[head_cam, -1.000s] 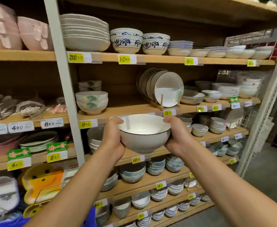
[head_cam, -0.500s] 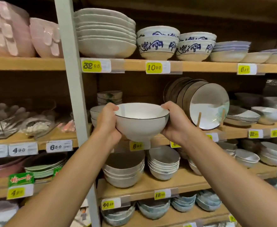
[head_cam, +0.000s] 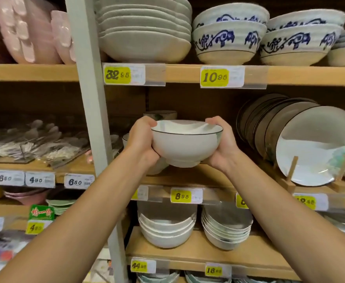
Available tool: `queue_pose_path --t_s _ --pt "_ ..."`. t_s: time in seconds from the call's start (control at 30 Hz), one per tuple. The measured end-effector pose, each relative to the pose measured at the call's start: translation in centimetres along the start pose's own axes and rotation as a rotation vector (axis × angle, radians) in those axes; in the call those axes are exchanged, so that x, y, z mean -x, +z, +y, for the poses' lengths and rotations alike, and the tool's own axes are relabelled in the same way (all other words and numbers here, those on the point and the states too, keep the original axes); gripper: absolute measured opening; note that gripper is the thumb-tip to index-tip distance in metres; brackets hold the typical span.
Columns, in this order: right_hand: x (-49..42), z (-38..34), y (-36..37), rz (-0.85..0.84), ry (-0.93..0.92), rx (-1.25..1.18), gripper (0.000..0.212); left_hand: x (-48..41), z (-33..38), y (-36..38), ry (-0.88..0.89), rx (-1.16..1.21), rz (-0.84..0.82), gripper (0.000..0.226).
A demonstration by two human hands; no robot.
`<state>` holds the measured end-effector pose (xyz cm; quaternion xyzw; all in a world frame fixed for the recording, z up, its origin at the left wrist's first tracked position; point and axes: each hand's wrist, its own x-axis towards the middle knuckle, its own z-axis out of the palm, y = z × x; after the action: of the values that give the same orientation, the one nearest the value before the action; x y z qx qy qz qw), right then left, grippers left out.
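While the left hand point(head_cam: 141, 144) and right hand point(head_cam: 223, 147) each curl round opposite sides of a white bowl point(head_cam: 186, 146) with a dark rim, thumbs up at its edge, the bowl hangs level just above the middle shelf point(head_cam: 208, 177), left of upright plates point(head_cam: 314, 148). To set it down well, keep it level, lower it gently, and release only once its foot rests. A second ago the bowl was held lower, in front of the shelf beneath.
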<state>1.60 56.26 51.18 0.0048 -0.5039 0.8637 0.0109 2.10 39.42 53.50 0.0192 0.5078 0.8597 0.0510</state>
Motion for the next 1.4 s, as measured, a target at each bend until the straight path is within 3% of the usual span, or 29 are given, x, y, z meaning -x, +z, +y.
queue_pose_path --t_s 0.13,0.23,0.3,0.4,0.47,0.53,0.67,0.73,0.97,1.1,1.23,1.33,1.4 --pt "-1.0 -0.9 0.1 -0.005 -0.027 -0.056 0.025 -0.1 0.1 0.7 0.031 0.029 -0.031 0.02" --pt "-0.9 -1.4 0.1 0.011 -0.073 -0.076 0.01 0.3 -0.5 0.8 0.177 0.052 -0.028 0.019" --pt "-0.7 -1.3 -0.1 0.053 -0.131 -0.095 0.02 1.3 -2.2 1.0 0.284 -0.014 0.017 0.022" --pt "0.3 -0.3 0.3 0.106 -0.211 -0.08 0.02 3.1 -5.6 2.0 0.366 -0.183 0.043 0.078" --pt "1.0 0.8 0.4 0.123 -0.23 -0.049 0.019 3.5 -6.7 2.8 0.422 -0.167 0.105 0.092" --pt "1.3 1.3 -0.2 0.108 -0.263 -0.03 0.024 3.2 -6.1 2.9 0.415 -0.115 0.131 0.084" --pt "1.4 0.0 -1.5 0.041 -0.213 -0.04 0.033 1.7 -3.7 2.3 0.268 0.025 0.125 0.019" --pt "1.3 -0.4 -1.6 -0.015 -0.161 -0.014 0.046 1.6 -3.1 2.0 0.205 0.038 0.128 0.01" --pt "1.2 -1.1 -1.2 -0.121 0.051 -0.048 0.064 1.0 -2.0 1.4 0.018 0.07 -0.037 0.018" --pt "0.8 -1.1 -1.3 -0.088 0.073 -0.112 0.051 0.8 -1.9 1.8 -0.048 0.066 -0.059 0.019" --pt "1.0 -0.7 -0.8 0.069 -0.054 -0.166 0.004 1.6 -4.5 1.6 0.191 0.034 0.078 0.032" --pt "1.7 0.3 0.0 0.197 -0.198 -0.091 0.013 3.2 -6.3 1.8 0.304 -0.056 0.003 0.081" --pt "2.1 1.1 0.2 0.217 -0.275 -0.037 0.012 2.5 -5.8 2.0 0.295 -0.05 0.007 0.076"
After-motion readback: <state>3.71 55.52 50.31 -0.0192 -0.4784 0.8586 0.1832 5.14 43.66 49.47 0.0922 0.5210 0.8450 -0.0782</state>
